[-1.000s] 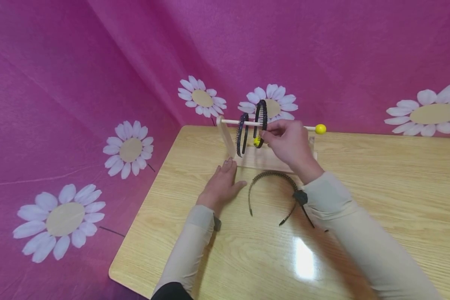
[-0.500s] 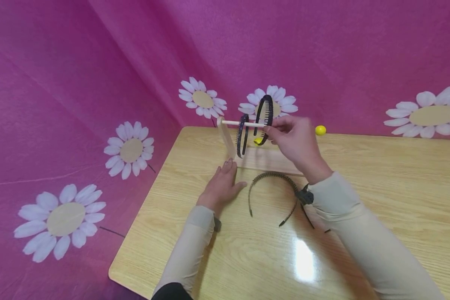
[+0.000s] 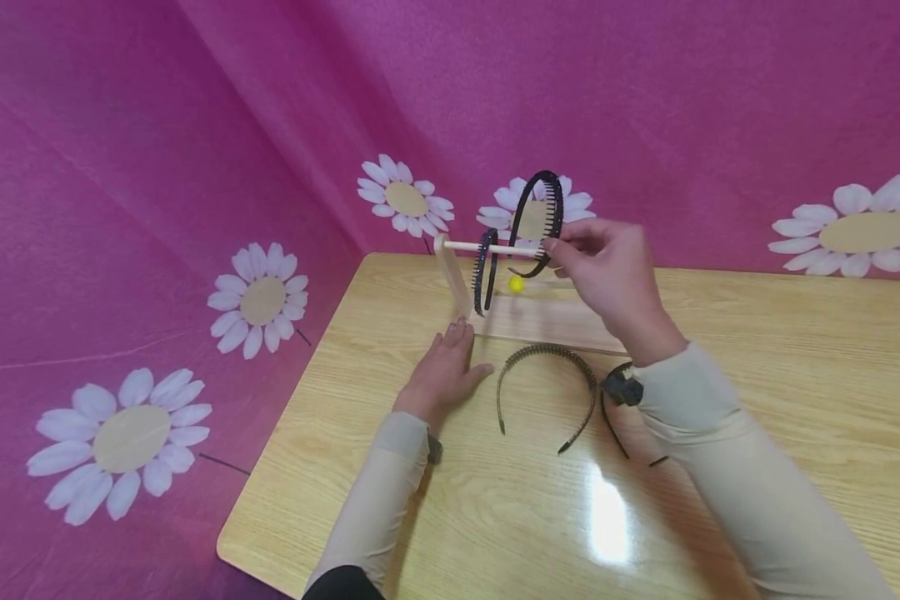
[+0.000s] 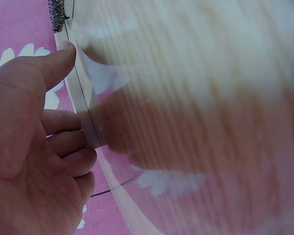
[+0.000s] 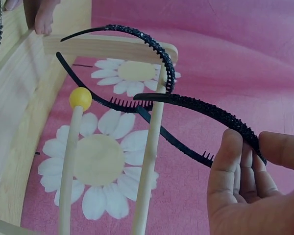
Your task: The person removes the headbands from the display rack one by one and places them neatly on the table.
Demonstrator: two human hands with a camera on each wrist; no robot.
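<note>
My right hand (image 3: 615, 279) pinches a black toothed headband (image 3: 554, 208) between thumb and fingers. The headband stands upright around the upper rod (image 3: 461, 245) of a wooden stand. In the right wrist view, the ends of this headband (image 5: 206, 110) lie on either side of the rod. A second dark headband (image 3: 478, 283) hangs on the same rod, nearer the stand's left upright (image 3: 453, 279). My left hand (image 3: 438, 371) lies on the table, its straight fingertips at the left end of the stand's base (image 3: 540, 321). The rod's right end is hidden behind my right hand.
A brownish toothed headband (image 3: 543, 348) lies on the table (image 3: 465, 517) in front of the stand. Beside it, a black headband (image 3: 611, 429) is partly covered by my right wrist. A lower rod ends in a yellow ball (image 3: 517, 284). A pink flowered cloth (image 3: 645, 100) rises behind the table.
My right hand has moved right and a little up, sliding the black headband along the rod away from the hanging one. My left hand has stayed in place.
</note>
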